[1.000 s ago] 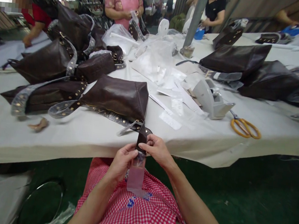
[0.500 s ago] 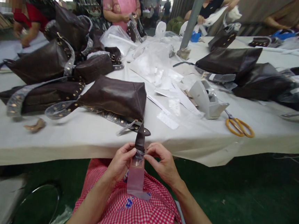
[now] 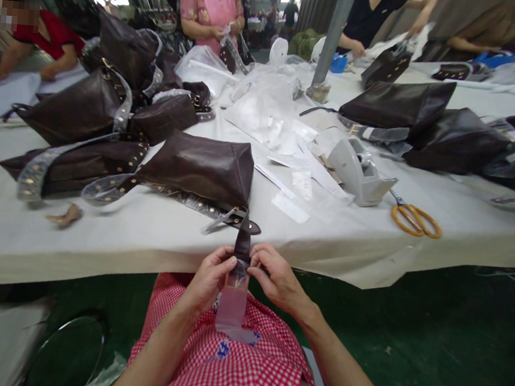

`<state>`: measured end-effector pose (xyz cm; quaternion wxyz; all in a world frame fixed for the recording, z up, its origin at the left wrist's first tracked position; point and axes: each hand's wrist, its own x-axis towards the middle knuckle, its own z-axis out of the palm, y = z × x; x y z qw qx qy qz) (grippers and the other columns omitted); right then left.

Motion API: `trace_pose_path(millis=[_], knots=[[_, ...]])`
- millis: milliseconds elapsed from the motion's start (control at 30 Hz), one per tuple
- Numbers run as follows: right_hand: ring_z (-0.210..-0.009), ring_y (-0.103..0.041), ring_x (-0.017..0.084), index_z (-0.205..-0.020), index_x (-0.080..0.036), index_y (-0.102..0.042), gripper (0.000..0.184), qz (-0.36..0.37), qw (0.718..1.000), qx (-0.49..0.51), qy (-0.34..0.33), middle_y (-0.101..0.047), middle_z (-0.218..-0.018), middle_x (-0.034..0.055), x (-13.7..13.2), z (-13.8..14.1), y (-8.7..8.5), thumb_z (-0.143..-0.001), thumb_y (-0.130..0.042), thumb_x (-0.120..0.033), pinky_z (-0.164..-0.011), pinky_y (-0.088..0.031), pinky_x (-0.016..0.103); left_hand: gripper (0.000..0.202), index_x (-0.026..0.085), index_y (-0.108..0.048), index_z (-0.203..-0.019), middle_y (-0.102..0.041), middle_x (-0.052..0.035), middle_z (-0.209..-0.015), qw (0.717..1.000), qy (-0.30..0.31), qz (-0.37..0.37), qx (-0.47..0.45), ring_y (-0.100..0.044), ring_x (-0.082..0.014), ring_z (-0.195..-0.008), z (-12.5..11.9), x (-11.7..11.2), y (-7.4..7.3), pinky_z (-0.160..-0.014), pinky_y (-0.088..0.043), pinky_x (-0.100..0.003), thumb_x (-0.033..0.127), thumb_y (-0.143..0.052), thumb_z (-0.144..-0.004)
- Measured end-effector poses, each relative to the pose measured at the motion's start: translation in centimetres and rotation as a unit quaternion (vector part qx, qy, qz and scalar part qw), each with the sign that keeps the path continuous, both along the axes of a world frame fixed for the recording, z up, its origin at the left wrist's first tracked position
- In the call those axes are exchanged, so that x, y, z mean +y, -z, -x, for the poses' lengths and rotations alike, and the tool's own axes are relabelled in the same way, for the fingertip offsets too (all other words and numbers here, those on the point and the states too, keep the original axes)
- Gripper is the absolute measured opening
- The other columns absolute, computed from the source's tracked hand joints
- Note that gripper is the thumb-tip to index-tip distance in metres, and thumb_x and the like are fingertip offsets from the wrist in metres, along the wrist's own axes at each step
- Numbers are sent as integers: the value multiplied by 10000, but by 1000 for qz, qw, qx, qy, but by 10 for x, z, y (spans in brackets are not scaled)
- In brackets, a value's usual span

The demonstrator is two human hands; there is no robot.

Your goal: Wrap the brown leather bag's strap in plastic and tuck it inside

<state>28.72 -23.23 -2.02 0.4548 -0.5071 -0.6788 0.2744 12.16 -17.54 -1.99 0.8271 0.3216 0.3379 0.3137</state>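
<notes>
A dark brown leather bag (image 3: 201,167) lies on its side near the table's front edge. Its leather strap (image 3: 243,240) hangs over that edge towards my lap. Clear plastic film (image 3: 232,308) is around the strap's end, and its loose part dangles over my checked apron. My left hand (image 3: 214,276) pinches the strap and film from the left, thumb on top. On the other side, my right hand (image 3: 275,275) has its thumb and fingers closed at the strap's right edge, by the film. A studded strap (image 3: 185,198) in plastic lies beneath the bag.
Several more brown bags (image 3: 76,105) are heaped at the left, others (image 3: 395,106) at the right. A tape dispenser (image 3: 361,172) and orange-handled scissors (image 3: 415,219) lie right of centre. Plastic and paper scraps (image 3: 269,110) cover the middle, near a metal post (image 3: 334,37). Other people work around the table.
My hands stay at the strap with barely any movement, and the hanging film has swung slightly left. At the back right, a person's arms and the bag there have shifted.
</notes>
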Motion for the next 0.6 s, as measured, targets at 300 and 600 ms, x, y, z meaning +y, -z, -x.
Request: trace_pose_path(millis=[300,600], knots=[[-867,-535,176,-858,-203,-526,37,26,999,41,-10,-542,-948,59,1,-5,0,-893,-538,-193,-732,-475,294,331,121,-643,-879,-690,-35,-806,1000,-22,8,-14,-614,-124,-645,-1,1,0,-628,-489,-232,282,-812,-645],[-933,-547,165,-843,-188,-546,68,-10,1000,1,-4,-539,-981,59,-2,-2,4,-895,-528,-148,-824,-445,292,338,121,-639,-910,-665,-26,-797,1000,-6,5,-8,-581,-106,-631,0,3,5,-611,-479,-220,293,-799,-667]])
